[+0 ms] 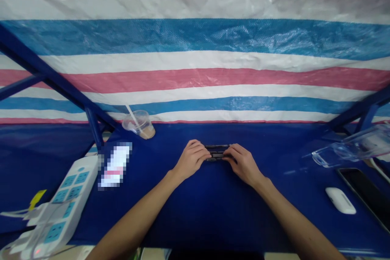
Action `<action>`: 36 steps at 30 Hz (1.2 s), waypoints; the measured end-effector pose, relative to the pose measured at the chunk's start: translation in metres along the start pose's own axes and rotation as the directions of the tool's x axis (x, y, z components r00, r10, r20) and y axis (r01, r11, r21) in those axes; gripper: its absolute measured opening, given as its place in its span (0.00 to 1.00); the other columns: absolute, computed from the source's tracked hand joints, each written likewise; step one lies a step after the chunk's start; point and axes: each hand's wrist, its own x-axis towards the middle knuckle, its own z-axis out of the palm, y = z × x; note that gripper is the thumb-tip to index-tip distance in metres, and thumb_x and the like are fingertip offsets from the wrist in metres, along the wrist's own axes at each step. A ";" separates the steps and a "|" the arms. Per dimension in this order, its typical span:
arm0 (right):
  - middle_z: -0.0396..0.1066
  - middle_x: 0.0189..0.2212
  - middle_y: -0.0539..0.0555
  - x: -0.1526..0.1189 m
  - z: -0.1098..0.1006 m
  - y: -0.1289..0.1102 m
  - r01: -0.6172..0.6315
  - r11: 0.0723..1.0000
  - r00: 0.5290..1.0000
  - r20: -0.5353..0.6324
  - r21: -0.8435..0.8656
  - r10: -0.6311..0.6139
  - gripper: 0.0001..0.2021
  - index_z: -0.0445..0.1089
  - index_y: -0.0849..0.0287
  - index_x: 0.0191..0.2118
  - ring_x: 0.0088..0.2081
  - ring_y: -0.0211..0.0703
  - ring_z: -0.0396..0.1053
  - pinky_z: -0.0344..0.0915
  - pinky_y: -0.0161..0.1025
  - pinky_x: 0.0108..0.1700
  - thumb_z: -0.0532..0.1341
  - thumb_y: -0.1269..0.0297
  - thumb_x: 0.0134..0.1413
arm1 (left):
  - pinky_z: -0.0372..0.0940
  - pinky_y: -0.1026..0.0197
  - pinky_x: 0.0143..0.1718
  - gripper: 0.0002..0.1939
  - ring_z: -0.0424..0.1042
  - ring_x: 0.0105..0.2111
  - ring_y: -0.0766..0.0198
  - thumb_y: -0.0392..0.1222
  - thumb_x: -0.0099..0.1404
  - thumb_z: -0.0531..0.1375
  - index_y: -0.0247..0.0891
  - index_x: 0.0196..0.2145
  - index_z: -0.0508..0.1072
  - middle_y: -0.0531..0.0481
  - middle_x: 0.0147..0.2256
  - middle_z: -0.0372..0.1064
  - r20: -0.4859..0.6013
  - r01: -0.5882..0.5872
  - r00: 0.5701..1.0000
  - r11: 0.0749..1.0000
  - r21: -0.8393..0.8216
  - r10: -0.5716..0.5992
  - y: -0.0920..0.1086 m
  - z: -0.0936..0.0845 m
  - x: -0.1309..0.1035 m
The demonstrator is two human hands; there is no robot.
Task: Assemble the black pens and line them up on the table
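Observation:
Several dark pens (217, 155) lie side by side, lengthwise from left to right, on the blue tabletop (219, 203) or just above it; I cannot tell which. My left hand (192, 157) closes its fingers round their left ends. At the right ends, the bent fingers and thumb of my right hand (243, 161) grip the same group. Both sets of fingertips hide the ends, and only the middle stretch shows between my hands.
To the left are a plastic cup (139, 125) with a straw, a blurred-out white item (116, 165) and a power strip (71, 195) with plugs. On the right are a tipped clear container (350, 146), a white earbud case (340, 200) and a phone (367, 193). Striped sheeting (195, 81) hangs behind.

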 end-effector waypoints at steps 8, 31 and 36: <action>0.74 0.37 0.56 0.000 0.000 -0.002 0.023 1.000 1.000 0.003 -0.002 -0.023 0.05 0.73 0.55 0.43 0.38 0.48 0.73 0.71 0.45 0.42 0.59 0.67 0.69 | 0.65 0.49 0.53 0.12 0.74 0.36 0.62 0.41 0.76 0.57 0.40 0.35 0.78 0.51 0.34 0.78 -0.005 -0.004 1.000 1.000 -0.005 0.004 0.000 -0.002 -0.001; 0.76 0.32 0.54 0.002 -0.004 -0.007 -0.073 0.997 0.993 -0.089 -0.009 0.072 0.09 0.76 0.55 0.37 0.33 0.47 0.72 0.66 0.44 0.39 0.66 0.55 0.64 | 0.65 0.50 0.48 0.08 0.74 0.36 0.61 0.40 0.74 0.60 0.39 0.38 0.78 0.50 0.35 0.79 -0.064 -0.054 0.996 0.997 0.049 0.057 0.002 -0.002 0.001; 0.77 0.30 0.55 0.006 -0.013 -0.006 -0.411 0.807 0.889 -0.010 0.424 0.459 0.22 0.78 0.55 0.40 0.30 0.47 0.72 0.67 0.43 0.33 0.65 0.39 0.59 | 0.65 0.49 0.47 0.08 0.75 0.38 0.59 0.41 0.74 0.59 0.39 0.39 0.77 0.49 0.35 0.78 -0.114 0.033 0.993 0.997 0.067 -0.025 0.000 -0.007 0.000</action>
